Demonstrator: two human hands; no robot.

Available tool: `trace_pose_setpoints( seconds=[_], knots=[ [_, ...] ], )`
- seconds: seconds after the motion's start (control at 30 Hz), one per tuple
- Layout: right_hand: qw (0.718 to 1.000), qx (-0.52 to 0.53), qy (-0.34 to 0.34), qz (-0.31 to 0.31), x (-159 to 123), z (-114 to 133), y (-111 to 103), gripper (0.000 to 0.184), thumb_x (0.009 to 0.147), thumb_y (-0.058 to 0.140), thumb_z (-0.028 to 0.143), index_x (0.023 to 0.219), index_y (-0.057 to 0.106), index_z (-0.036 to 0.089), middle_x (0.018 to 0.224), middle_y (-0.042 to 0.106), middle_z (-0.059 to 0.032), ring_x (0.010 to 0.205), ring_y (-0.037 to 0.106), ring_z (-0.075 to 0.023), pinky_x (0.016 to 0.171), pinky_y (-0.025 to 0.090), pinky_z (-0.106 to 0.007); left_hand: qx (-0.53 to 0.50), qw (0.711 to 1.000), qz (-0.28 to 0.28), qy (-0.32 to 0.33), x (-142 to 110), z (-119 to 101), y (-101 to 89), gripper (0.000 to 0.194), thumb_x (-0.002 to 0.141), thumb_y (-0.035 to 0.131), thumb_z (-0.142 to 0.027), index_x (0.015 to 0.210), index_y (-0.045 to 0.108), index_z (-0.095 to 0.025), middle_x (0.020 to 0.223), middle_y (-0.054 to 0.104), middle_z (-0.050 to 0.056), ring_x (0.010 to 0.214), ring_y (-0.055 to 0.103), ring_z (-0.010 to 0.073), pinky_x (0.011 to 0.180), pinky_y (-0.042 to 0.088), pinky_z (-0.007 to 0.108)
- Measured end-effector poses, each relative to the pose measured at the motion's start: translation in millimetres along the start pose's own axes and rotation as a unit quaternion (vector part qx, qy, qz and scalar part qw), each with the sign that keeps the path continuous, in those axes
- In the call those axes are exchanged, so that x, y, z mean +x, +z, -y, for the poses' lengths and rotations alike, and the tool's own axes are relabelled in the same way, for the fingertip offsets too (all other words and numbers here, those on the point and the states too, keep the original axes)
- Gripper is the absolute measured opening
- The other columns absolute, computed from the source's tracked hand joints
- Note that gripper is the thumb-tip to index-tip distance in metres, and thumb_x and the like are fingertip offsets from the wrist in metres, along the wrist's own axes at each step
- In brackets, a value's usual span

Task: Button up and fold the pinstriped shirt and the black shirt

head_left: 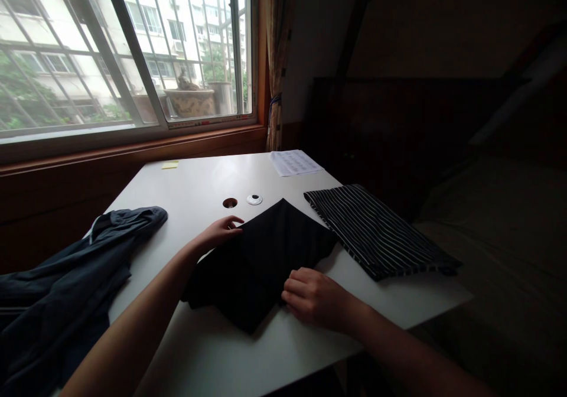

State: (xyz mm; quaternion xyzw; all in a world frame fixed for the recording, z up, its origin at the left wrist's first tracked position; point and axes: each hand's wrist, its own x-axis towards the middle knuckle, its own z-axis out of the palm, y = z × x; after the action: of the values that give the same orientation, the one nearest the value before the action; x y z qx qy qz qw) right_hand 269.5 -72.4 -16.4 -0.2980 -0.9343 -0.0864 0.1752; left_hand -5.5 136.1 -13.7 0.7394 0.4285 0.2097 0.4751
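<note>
A plain black garment (270, 249) lies spread at an angle on the white table in front of me; its dark folds hide what kind it is. At its upper left edge, my left hand (219, 231) has its fingers bent over the cloth, the thumb side partly hidden. My right hand (312, 296) is closed at the lower right edge, fingers curled around the border of the cloth. Right of it lies a folded black garment with white stripes (376, 228), close to the black one's right corner.
A crumpled dark blue garment (75, 279) hangs over the left side of the white table (195, 187). Toward the back are a cable hole (230, 203), its round cover (254, 199), printed sheets (296, 163) and a yellow note (170, 165). A barred window (128, 48) stands behind.
</note>
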Motion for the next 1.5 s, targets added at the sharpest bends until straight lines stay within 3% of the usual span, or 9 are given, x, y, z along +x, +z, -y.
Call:
trace_pose_setpoints(
  seconds=[0.17,0.4,0.67,0.83,1.03,1.3,1.5],
  knots=[
    [0.999,0.021,0.011,-0.046,3.0,-2.7,-2.2,0.007,0.091,0.057,0.019,0.092,0.063,0.02,0.084,0.064,-0.0048,0.083,0.059,-0.0198,0.08,0.049,-0.036,-0.029,1.0,-0.008,0.001,-3.8,-4.7,-0.6,0.055,0.074,0.072,-0.054,0.115,0.067,-0.019,0.089,0.059,0.002,0.069,0.055,0.0149,0.058,0.039,0.025],
    [0.989,0.047,0.037,-0.139,19.1,2.1,-30.8,0.011,0.086,0.061,0.016,0.097,0.062,0.021,0.084,0.066,-0.0033,0.079,0.057,-0.0189,0.077,0.048,-0.036,-0.064,0.996,-0.056,0.027,-18.1,-29.5,-20.8,0.053,0.073,0.075,-0.05,0.115,0.068,-0.019,0.093,0.059,0.003,0.076,0.055,0.0166,0.064,0.039,0.027],
    [0.983,0.042,-0.047,-0.172,59.6,26.6,-42.3,0.007,0.089,0.064,0.022,0.093,0.062,0.017,0.081,0.063,-0.001,0.074,0.055,-0.0152,0.069,0.046,-0.032,-0.019,0.995,-0.094,0.025,-55.0,-44.3,-55.3,0.05,0.077,0.072,-0.052,0.113,0.068,-0.018,0.093,0.061,0.003,0.081,0.056,0.0187,0.068,0.04,0.028],
    [0.982,0.027,-0.125,-0.138,79.0,45.2,-36.8,0.012,0.094,0.061,0.026,0.09,0.065,0.015,0.079,0.059,0.0005,0.071,0.052,-0.0132,0.06,0.041,-0.03,0.047,0.995,-0.093,0.0,-86.7,-29.7,-67.1,0.05,0.081,0.066,-0.056,0.115,0.067,-0.019,0.092,0.062,0.004,0.081,0.058,0.0206,0.068,0.042,0.029],
    [0.974,0.029,-0.176,-0.139,94.5,64.9,-16.5,0.013,0.092,0.06,0.019,0.081,0.065,0.015,0.075,0.052,0.0012,0.066,0.047,-0.0126,0.052,0.035,-0.028,0.061,0.993,-0.099,-0.025,-110.1,6.9,-65.7,0.049,0.079,0.066,-0.057,0.11,0.069,-0.018,0.085,0.061,0.003,0.074,0.059,0.0192,0.065,0.043,0.029],
    [0.971,0.039,-0.203,-0.118,95.9,73.3,6.5,0.018,0.093,0.06,0.019,0.075,0.061,0.017,0.074,0.049,0.001,0.064,0.046,-0.0127,0.052,0.035,-0.027,0.085,0.993,-0.084,-0.013,-117.4,40.9,-61.5,0.045,0.086,0.06,-0.054,0.113,0.067,-0.019,0.086,0.061,0.003,0.075,0.059,0.019,0.066,0.043,0.028],
    [0.971,0.035,-0.219,-0.092,93.7,74.9,16.1,0.023,0.095,0.056,0.017,0.072,0.058,0.017,0.073,0.048,0.0012,0.062,0.046,-0.0121,0.052,0.036,-0.027,0.097,0.99,-0.101,-0.004,-120.3,39.7,-61.9,0.045,0.087,0.06,-0.054,0.115,0.067,-0.02,0.085,0.062,0.003,0.074,0.057,0.0188,0.064,0.042,0.028]
  ],
)
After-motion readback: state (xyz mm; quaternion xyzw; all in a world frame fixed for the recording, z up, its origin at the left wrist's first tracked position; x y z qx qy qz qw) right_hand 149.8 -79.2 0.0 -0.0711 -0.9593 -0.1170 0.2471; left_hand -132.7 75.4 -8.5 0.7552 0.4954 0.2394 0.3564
